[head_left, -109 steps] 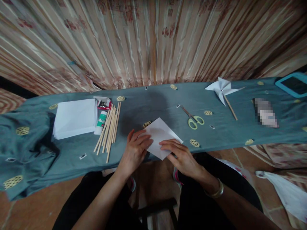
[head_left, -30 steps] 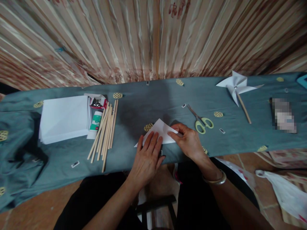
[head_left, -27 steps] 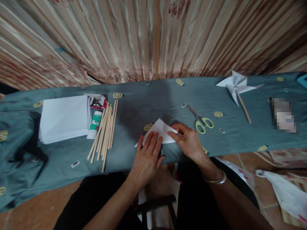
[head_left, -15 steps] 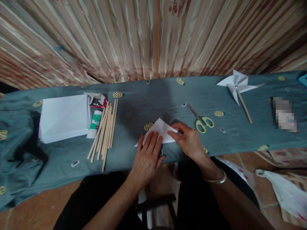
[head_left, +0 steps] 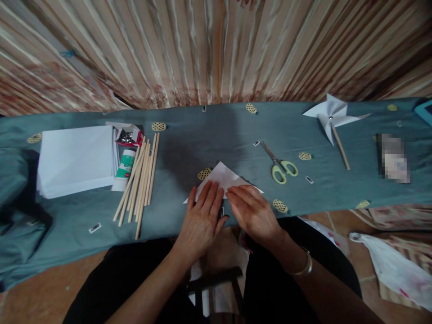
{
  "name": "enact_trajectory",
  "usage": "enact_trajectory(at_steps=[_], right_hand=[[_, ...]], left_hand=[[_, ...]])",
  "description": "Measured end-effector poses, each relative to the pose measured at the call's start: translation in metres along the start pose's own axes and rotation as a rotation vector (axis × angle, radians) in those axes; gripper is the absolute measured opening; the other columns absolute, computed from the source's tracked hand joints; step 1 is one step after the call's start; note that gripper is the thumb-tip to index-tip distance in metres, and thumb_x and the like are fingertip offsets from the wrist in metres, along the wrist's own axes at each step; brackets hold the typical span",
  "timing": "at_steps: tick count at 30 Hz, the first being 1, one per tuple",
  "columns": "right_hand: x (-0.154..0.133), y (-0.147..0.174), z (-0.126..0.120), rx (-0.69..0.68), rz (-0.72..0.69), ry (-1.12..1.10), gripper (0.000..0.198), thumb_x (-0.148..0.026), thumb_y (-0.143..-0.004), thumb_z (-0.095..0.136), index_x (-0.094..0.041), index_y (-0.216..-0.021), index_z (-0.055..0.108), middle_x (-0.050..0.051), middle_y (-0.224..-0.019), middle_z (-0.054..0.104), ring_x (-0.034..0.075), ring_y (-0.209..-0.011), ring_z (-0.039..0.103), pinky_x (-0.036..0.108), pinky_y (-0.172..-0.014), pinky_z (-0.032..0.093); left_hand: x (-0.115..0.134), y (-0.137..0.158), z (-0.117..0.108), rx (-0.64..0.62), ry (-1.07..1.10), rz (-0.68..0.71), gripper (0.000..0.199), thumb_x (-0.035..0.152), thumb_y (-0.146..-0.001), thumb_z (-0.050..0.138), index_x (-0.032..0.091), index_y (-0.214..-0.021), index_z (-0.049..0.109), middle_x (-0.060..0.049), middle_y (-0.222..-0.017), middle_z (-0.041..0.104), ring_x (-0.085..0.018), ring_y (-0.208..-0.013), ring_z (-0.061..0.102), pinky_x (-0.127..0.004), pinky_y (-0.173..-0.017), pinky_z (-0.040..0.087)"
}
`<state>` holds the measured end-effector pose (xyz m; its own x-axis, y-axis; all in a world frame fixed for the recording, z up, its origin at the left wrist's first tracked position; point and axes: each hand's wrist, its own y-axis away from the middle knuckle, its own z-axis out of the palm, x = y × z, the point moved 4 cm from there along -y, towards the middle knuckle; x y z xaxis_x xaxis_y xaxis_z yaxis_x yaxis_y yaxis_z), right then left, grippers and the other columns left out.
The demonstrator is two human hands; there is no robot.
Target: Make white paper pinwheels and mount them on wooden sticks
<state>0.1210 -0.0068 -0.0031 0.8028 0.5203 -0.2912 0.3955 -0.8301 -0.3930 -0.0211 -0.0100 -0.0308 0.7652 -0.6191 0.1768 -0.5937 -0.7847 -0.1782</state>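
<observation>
A white sheet of paper (head_left: 222,174), folded into a triangle, lies near the table's front edge with its peak pointing away from me. My left hand (head_left: 204,216) rests flat on its left half, fingers stretched out. On the right half lies my right hand (head_left: 254,211), its fingers together and pressed down along the folded lower edge; the fingertips come close to the left hand. Scissors (head_left: 279,167) with light green handles lie open to the right of the paper, touched by neither hand.
On the left are a stack of white paper (head_left: 76,162), a red box of metal pins (head_left: 128,136), a glue stick (head_left: 125,164) and several wooden sticks (head_left: 140,180). A paper pinwheel (head_left: 332,119) on a stick and a blurred object (head_left: 394,158) lie right. A curtain (head_left: 202,54) hangs behind.
My right hand has let go of the paper's right corner and moved left, now lying flat on the fold. My left hand stays on the paper. The view has shifted slightly.
</observation>
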Motion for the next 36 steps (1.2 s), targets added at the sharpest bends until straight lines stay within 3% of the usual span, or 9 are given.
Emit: enact_trajectory(at_steps=[15,21,30,36], right_hand=[[-0.006,0.03,0.016,-0.126,-0.069,0.104,0.036,-0.018,-0.095,0.051,-0.006,-0.127,0.061,0.017,-0.13,0.064,0.029,-0.124,0.057,0.045,-0.107,0.05],[-0.003,0.033,0.017,-0.172,-0.037,0.059,0.041,-0.022,-0.097,0.047,-0.01,-0.135,0.056,0.016,-0.134,0.061,0.027,-0.128,0.054,0.046,-0.109,0.047],[0.008,0.044,0.006,-0.101,0.004,0.054,0.045,-0.025,-0.095,0.052,-0.013,-0.139,0.052,0.017,-0.134,0.062,0.028,-0.127,0.055,0.047,-0.108,0.047],[0.027,0.059,-0.011,-0.035,0.066,0.155,0.037,-0.026,-0.095,0.053,-0.007,-0.126,0.061,0.019,-0.127,0.065,0.03,-0.12,0.059,0.048,-0.104,0.051]], left_hand=[[0.0,0.003,0.005,-0.063,-0.017,0.019,0.067,0.055,-0.094,0.043,0.009,-0.144,0.041,-0.019,-0.152,0.042,-0.034,-0.144,0.033,-0.056,-0.116,0.026],[-0.004,0.01,0.002,-0.06,-0.003,0.043,0.068,0.055,-0.092,0.047,0.016,-0.147,0.039,-0.02,-0.153,0.039,-0.035,-0.144,0.033,-0.057,-0.114,0.028],[-0.018,0.031,-0.004,-0.041,0.018,0.01,0.063,0.047,-0.093,0.051,0.013,-0.145,0.042,-0.02,-0.152,0.04,-0.035,-0.144,0.032,-0.057,-0.114,0.03],[-0.032,0.049,-0.013,-0.021,-0.034,-0.033,0.064,0.046,-0.094,0.048,0.008,-0.144,0.04,-0.022,-0.151,0.042,-0.035,-0.142,0.037,-0.056,-0.113,0.033]])
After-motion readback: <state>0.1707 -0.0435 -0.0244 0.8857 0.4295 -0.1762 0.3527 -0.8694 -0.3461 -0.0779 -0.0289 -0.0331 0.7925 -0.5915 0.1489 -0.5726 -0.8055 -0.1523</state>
